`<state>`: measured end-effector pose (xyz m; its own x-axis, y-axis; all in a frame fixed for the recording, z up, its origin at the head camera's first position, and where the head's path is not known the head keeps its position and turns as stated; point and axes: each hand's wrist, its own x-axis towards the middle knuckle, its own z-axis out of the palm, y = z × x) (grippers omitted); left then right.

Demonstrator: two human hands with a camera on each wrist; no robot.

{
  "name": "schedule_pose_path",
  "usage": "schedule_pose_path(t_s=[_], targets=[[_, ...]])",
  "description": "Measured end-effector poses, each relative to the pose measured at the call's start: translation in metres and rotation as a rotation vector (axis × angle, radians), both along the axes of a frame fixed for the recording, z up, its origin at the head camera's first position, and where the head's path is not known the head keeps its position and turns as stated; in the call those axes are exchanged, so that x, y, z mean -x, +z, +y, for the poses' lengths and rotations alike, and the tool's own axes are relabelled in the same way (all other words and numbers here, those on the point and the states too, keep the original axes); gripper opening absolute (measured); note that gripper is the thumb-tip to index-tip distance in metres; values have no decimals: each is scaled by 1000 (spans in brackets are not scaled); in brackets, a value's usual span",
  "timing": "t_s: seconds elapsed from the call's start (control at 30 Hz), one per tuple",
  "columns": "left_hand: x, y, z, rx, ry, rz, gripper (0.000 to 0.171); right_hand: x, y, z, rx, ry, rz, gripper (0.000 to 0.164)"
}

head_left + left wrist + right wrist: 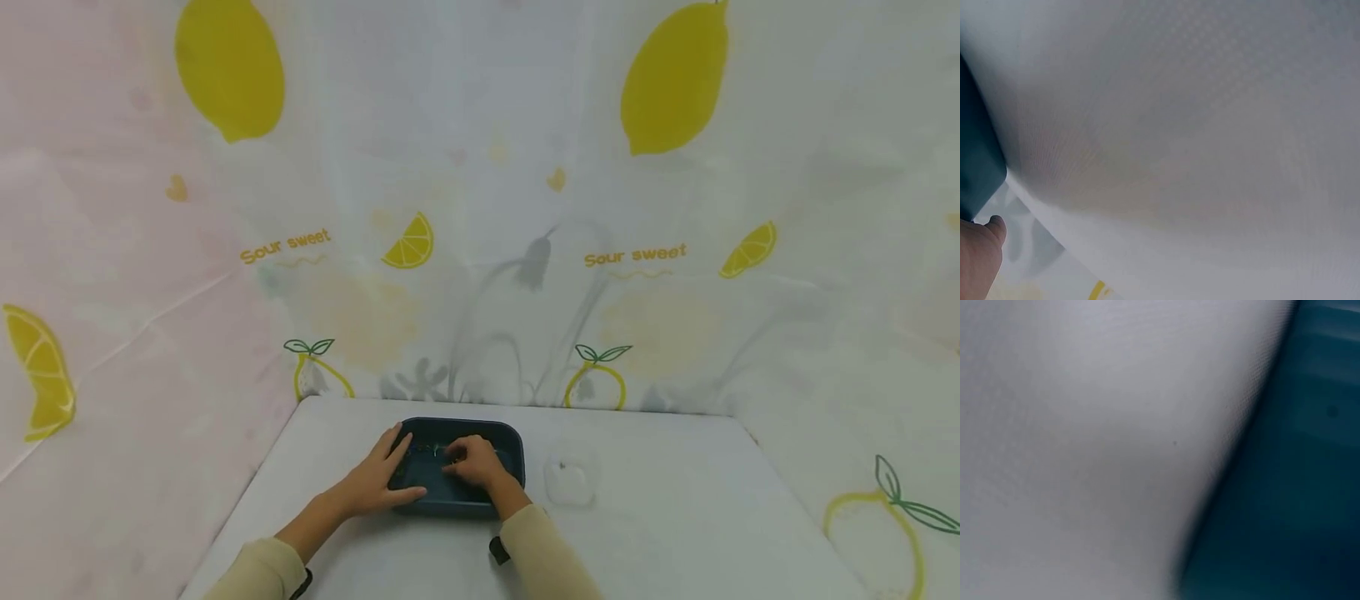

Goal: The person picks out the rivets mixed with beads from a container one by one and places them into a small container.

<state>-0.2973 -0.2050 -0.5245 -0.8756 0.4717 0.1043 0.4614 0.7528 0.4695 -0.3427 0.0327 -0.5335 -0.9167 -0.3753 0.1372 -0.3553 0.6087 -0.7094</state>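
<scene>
Teal tray point(450, 509), tiny pieces point(436, 451) inside

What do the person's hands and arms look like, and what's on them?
The left hand and right hand are ungloved. The left sleeve and right sleeve are plain cream, ending short of the wrists. A black strip shows by the left sleeve and a small black block by the right; their fastening isn't clear.
</scene>
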Motion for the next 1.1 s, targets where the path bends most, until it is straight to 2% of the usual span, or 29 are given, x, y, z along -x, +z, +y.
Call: schedule_pose_path(t_s=[0.23,0.5,0.63,0.8,0.9,1.1], targets=[[1,-2,2,-9,2,9,101,1,2,0,-27,12,41,18],[1,-5,3,-12,8,8,101,0,-1,2,1,-50,78,17],[0,-3,2,-12,9,-1,101,0,-2,1,0,-58,46,17],[-1,0,3,-10,3,-1,101,-3,-2,0,9,-46,-8,25],[-1,0,3,-13,5,10,100,-2,-1,0,-8,-31,1,26],[-1,-1,2,-14,11,4,100,0,0,1,-41,-27,44,18]])
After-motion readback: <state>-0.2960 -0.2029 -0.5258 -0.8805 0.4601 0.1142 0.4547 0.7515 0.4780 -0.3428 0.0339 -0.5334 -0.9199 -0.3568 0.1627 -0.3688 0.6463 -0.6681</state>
